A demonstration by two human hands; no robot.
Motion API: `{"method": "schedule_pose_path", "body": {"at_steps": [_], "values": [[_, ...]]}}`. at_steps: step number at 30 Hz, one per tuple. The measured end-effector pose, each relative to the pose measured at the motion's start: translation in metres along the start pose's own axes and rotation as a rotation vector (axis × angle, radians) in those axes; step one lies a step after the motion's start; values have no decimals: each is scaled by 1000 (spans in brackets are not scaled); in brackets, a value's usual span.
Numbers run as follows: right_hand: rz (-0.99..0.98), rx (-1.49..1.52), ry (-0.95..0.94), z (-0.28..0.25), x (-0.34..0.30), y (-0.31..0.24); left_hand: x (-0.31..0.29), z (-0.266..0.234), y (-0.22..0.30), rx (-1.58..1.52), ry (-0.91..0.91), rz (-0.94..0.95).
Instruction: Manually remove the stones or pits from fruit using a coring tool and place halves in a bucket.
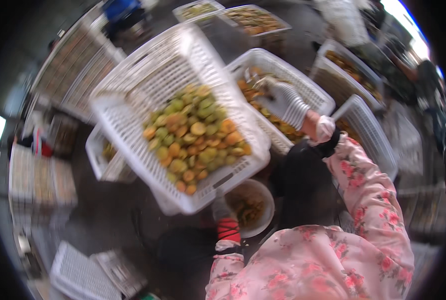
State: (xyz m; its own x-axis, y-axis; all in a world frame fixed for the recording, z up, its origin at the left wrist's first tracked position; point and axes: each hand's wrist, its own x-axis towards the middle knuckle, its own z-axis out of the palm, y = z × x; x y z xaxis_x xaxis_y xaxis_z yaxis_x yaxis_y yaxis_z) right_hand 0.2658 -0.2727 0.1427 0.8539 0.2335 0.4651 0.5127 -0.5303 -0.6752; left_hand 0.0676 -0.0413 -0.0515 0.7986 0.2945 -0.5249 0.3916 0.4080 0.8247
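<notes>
A large white slatted plastic crate [128,120] stands in front of me, with a heap of small round green and orange fruits [193,135] at its near end. My left hand [220,207], in a grey glove, is at the crate's near rim; blur hides its fingers. Further right, my right hand [270,86] wears a pale glove with a striped cuff. It reaches over a second white crate [308,90] holding orange and yellow pieces. Its fingers are closed around a small shiny thing, too blurred to name.
Between my knees and the big crate sits a round pale bucket [265,210] with yellow-brown scraps. More fruit crates [255,20] stand at the back and right. Stacked crates [43,175] line the left. A white crate [80,272] lies on the floor at lower left.
</notes>
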Motion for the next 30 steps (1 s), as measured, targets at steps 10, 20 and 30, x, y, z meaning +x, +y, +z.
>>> {"method": "schedule_pose_path", "body": {"at_steps": [10, 20, 30], "values": [[-532, -521, 140, 112, 232, -102, -14, -2, 31, 95, 148, -52], [-282, -639, -241, 152, 273, -113, -19, 5, 42, 64, 101, 23], [-467, -473, -254, 67, 157, -201, -25, -17, -9, 572, 153, 219]]}}
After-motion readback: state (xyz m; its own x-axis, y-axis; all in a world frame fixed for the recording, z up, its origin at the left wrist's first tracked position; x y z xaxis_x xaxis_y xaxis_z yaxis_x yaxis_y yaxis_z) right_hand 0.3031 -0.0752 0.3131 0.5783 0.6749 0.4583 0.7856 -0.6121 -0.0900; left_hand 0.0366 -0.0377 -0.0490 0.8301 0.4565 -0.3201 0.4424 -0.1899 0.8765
